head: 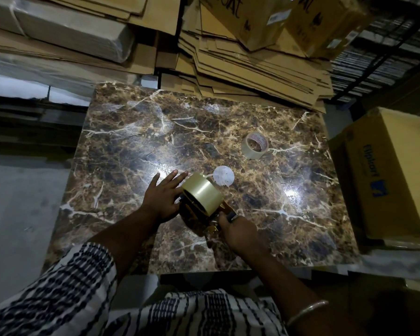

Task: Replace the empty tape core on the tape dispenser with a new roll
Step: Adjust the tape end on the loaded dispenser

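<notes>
A full roll of tan tape (202,193) sits on the orange tape dispenser (224,210), held low over the marble table (136,132). My right hand (238,230) grips the dispenser's handle from the near side. My left hand (164,196) rests flat against the roll's left side with its fingers spread. A thin empty tape core (255,144) with a printed inner face lies on the table to the far right, apart from both hands. A white paper disc (224,175) lies just behind the roll.
Stacks of flattened cardboard (247,66) overhang the table's far edge. Wrapped bundles (66,27) lie at the far left. A yellow carton (388,170) stands off the table's right side. Bare floor (20,202) lies to the left.
</notes>
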{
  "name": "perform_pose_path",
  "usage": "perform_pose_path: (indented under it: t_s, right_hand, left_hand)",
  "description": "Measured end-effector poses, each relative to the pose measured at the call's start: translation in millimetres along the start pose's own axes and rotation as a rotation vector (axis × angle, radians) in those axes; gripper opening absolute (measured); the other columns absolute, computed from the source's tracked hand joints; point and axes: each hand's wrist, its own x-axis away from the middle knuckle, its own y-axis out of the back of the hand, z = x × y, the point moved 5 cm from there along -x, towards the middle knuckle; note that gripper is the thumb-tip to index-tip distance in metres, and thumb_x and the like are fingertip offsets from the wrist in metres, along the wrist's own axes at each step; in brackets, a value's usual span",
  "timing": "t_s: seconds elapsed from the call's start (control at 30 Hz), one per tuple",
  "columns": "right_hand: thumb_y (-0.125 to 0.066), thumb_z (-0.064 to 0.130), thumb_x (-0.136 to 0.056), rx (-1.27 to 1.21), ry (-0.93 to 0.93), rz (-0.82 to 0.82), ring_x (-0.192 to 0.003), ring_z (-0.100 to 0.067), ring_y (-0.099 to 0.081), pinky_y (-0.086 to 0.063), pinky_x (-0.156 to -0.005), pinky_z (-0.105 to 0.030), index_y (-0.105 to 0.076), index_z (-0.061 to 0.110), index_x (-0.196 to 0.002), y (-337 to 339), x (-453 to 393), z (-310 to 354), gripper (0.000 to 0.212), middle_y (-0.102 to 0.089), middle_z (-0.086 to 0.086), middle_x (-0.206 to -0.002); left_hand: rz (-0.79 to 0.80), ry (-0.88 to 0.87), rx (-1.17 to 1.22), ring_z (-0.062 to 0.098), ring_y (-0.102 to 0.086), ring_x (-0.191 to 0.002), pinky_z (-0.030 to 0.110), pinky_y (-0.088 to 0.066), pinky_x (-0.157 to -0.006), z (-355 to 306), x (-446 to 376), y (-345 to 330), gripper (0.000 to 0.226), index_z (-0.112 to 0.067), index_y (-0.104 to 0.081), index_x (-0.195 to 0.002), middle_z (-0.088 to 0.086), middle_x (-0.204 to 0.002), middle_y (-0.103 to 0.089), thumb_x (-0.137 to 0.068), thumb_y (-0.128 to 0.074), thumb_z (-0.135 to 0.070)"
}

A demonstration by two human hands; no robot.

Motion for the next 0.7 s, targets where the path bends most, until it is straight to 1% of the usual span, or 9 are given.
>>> perform_pose_path:
  t_s: [0.1, 0.2, 0.27, 0.3, 0.37, 0.43, 0.5, 0.57, 0.7]
  right_hand:
    - [-0.029, 0.083, -0.074, -0.055, -0.021, -0.019, -0.080, -0.030, -0.065, -0.050, -0.070, -0.038, -0.062, 0.020, -0.079, -4.9, -1.2, -7.9, 0.072, -0.064, -0.006, -0.078]
    - [-0.025, 0.086, -0.066, -0.099, -0.050, -0.027, -0.084, -0.029, -0.067, -0.043, -0.068, -0.033, -0.067, 0.023, -0.088, -0.8, -6.0, -14.7, 0.078, -0.068, -0.006, -0.084]
    - [-0.023, 0.083, -0.073, -0.065, -0.017, 0.004, -0.086, -0.028, -0.064, -0.040, -0.070, -0.031, -0.067, 0.026, -0.100, 1.9, -8.7, -14.0, 0.077, -0.061, -0.002, -0.083]
    - [-0.024, 0.080, -0.080, -0.042, -0.006, 0.012, -0.085, -0.028, -0.061, -0.039, -0.072, -0.031, -0.065, 0.027, -0.102, 3.3, -10.3, -14.1, 0.071, -0.059, -0.004, -0.086]
    - [-0.029, 0.072, -0.093, -0.079, -0.023, 0.007, -0.082, -0.026, -0.055, -0.039, -0.074, -0.032, -0.064, 0.022, -0.099, 7.4, -13.5, -14.5, 0.061, -0.059, -0.009, -0.088]
    - [-0.033, 0.070, -0.095, -0.123, -0.050, 0.005, -0.082, -0.026, -0.058, -0.043, -0.074, -0.034, -0.067, 0.015, -0.097, 10.7, -11.8, -16.9, 0.065, -0.061, -0.010, -0.088]
    - [-0.035, 0.072, -0.092, -0.128, -0.014, -0.014, -0.085, -0.027, -0.063, -0.049, -0.075, -0.034, -0.064, 0.017, -0.089, 9.2, -8.6, -19.4, 0.062, -0.066, -0.009, -0.089]
    - [-0.035, 0.070, -0.093, -0.075, 0.002, -0.020, -0.080, -0.025, -0.060, -0.045, -0.066, -0.030, -0.058, 0.021, -0.084, 7.9, 1.7, -14.9, 0.054, -0.062, -0.004, -0.081]
    - [-0.024, 0.087, -0.072, 0.027, 0.043, -0.061, -0.064, -0.024, -0.060, -0.032, -0.050, -0.030, -0.057, 0.022, -0.077, 1.2, -0.2, -10.6, 0.073, -0.058, -0.002, -0.067]
  left_hand:
    - [-0.014, -0.009, 0.004, 0.013, -0.020, -0.150, 0.056, -0.013, -0.116, -1.8, 0.5, 5.0, 0.048, -0.042, -0.055, -0.131, -0.014, -0.161, -0.025, -0.089, -0.041, -0.062]
    - [-0.012, -0.008, -0.003, 0.014, -0.019, -0.150, 0.056, -0.011, -0.117, -4.4, 1.7, 7.6, 0.058, -0.045, -0.048, -0.137, -0.013, -0.162, -0.022, -0.089, -0.026, -0.071]
    - [-0.007, -0.001, -0.017, 0.014, -0.018, -0.151, 0.055, -0.010, -0.117, -4.7, 0.9, 7.8, 0.061, -0.048, -0.039, -0.142, -0.014, -0.162, -0.020, -0.089, -0.021, -0.074]
    - [-0.002, 0.000, -0.027, 0.015, -0.017, -0.151, 0.055, -0.009, -0.117, -4.5, 1.4, 6.6, 0.061, -0.050, -0.033, -0.145, -0.013, -0.162, -0.020, -0.090, -0.021, -0.074]
    - [0.003, 0.001, -0.047, 0.015, -0.016, -0.151, 0.055, -0.008, -0.117, -3.6, 1.9, 4.7, 0.063, -0.051, -0.024, -0.148, -0.013, -0.163, -0.017, -0.090, -0.022, -0.076]
    - [0.008, -0.001, -0.055, 0.014, -0.014, -0.151, 0.055, -0.007, -0.118, -4.1, 2.2, 4.9, 0.064, -0.052, -0.019, -0.150, -0.014, -0.163, -0.015, -0.090, -0.023, -0.076]
    - [0.002, -0.014, -0.057, 0.015, -0.018, -0.151, 0.057, -0.010, -0.117, -4.4, 2.3, 5.9, 0.063, -0.051, -0.024, -0.148, -0.013, -0.163, -0.019, -0.090, -0.024, -0.076]
    - [-0.001, -0.021, -0.052, 0.016, -0.021, -0.150, 0.058, -0.013, -0.116, -4.0, 2.4, 6.1, 0.063, -0.048, -0.035, -0.144, -0.011, -0.162, -0.024, -0.089, -0.023, -0.076]
    - [-0.019, -0.038, -0.024, 0.016, -0.022, -0.150, 0.060, -0.015, -0.115, -3.7, 2.0, 7.0, 0.064, -0.043, -0.048, -0.138, -0.011, -0.161, -0.026, -0.088, -0.023, -0.075]
